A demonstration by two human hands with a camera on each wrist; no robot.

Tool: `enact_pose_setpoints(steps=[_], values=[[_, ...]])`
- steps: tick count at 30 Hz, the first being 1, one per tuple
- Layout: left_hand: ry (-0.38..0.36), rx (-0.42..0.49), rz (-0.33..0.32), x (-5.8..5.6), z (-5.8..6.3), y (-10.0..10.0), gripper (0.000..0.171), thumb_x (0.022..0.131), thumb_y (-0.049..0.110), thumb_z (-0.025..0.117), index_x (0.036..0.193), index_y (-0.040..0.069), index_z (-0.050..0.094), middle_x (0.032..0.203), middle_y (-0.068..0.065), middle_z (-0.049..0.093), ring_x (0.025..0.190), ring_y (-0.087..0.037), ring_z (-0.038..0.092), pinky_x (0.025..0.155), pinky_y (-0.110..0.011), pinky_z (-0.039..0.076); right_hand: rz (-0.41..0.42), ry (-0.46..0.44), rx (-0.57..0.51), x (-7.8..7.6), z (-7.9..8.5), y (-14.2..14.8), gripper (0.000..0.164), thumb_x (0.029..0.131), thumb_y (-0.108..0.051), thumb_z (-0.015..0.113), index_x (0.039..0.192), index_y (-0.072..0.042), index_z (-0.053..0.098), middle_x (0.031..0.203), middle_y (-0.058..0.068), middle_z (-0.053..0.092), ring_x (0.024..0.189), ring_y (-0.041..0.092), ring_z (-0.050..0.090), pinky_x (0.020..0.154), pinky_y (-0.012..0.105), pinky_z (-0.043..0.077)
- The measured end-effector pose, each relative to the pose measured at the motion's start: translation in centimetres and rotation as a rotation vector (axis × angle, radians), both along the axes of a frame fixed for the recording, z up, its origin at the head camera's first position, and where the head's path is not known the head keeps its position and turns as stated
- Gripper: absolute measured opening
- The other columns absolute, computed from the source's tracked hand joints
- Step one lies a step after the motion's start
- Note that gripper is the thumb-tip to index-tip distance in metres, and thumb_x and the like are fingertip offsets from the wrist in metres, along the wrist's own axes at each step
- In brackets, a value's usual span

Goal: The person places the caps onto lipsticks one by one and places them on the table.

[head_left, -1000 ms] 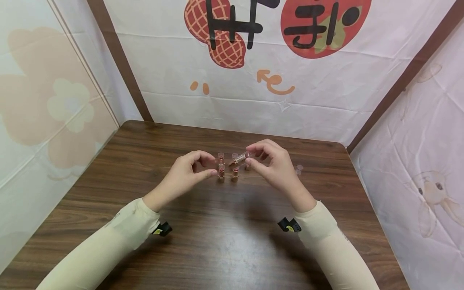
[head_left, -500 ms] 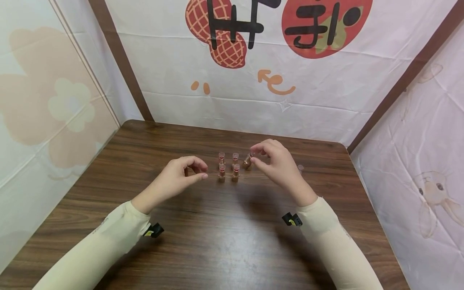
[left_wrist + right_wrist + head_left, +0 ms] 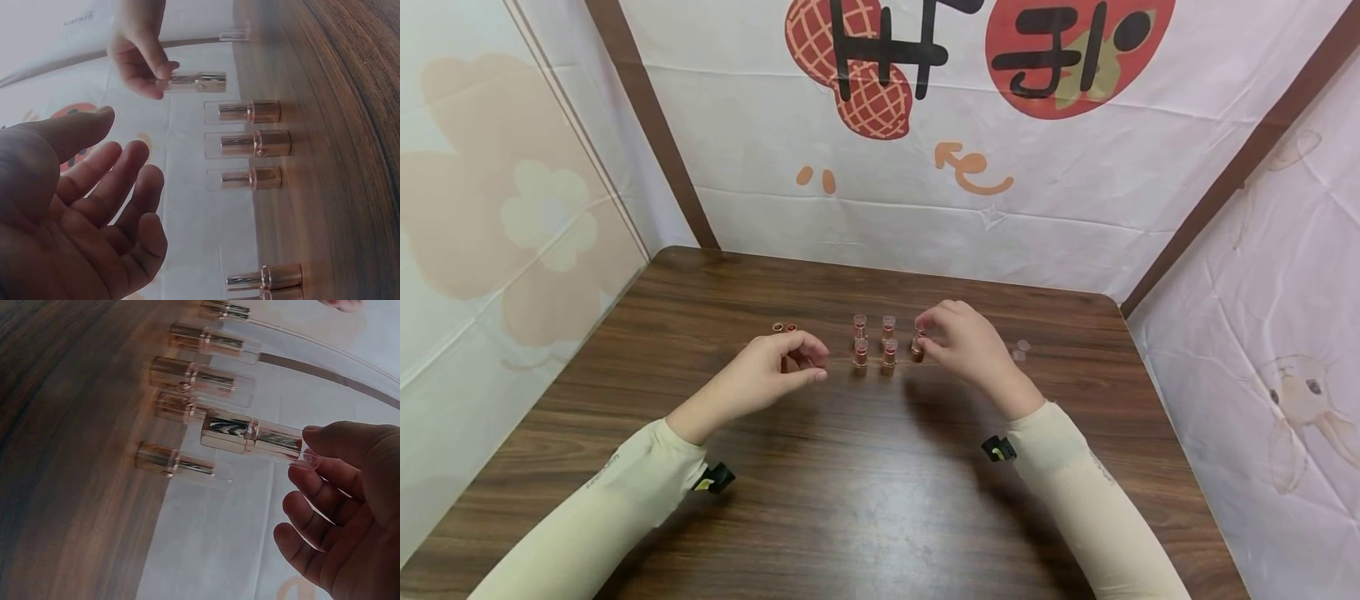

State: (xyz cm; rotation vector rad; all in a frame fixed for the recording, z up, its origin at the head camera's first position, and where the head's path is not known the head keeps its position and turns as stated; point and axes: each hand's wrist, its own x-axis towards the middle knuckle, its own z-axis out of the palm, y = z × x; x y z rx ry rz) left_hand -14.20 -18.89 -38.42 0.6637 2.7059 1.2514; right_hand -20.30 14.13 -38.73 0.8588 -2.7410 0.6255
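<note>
My right hand (image 3: pixel 966 350) pinches a rose-gold lipstick tube (image 3: pixel 250 434) by its clear cap, between thumb and forefinger. In the left wrist view this tube hangs upright, its base apart from the tabletop. Beside it stand several capped lipsticks (image 3: pixel 889 354) in two short rows, red tips showing through their clear caps. My left hand (image 3: pixel 775 367) hovers to their left, fingers loosely bent and nothing in them, as the left wrist view (image 3: pixel 94 212) shows. Just behind that hand are two lipsticks (image 3: pixel 792 328) without caps, their lower parts hidden by it.
Loose clear caps (image 3: pixel 1021 348) lie on the brown wooden table (image 3: pixel 850 500), right of my right hand. A printed white cloth (image 3: pixel 887 225) hangs behind the table's far edge, with more cloth at both sides.
My left hand has drawn back to the left from the standing lipsticks. My right hand has brought its tilted lipstick upright and lower, beside the others.
</note>
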Motion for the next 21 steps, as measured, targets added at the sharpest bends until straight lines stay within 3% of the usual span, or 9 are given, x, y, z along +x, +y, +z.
enact_pose_setpoints(steps=[11,21], values=[[-0.011,-0.016,-0.045,0.0,-0.2,-0.4,0.024,0.092,0.023,0.079,0.113,0.021,0.067,0.105,0.001,0.071,0.092,-0.015,0.064,0.075,-0.029,0.054,-0.032,-0.056,0.162,-0.7,-1.0,-0.6,0.018,0.091,-0.024,0.077,0.105,-0.014,0.072,0.106,0.0,0.07,0.101,0.021,0.064,0.089,0.041,0.054],[0.013,-0.018,-0.02,-0.1,-0.4,-1.0,0.026,0.092,0.024,0.079,0.115,0.023,0.068,0.108,0.002,0.07,0.092,-0.013,0.065,0.076,-0.029,0.055,-0.054,-0.116,0.204,-1.0,-1.8,-0.8,0.017,0.092,-0.025,0.076,0.106,-0.016,0.073,0.104,-0.001,0.07,0.101,0.02,0.066,0.089,0.042,0.054]])
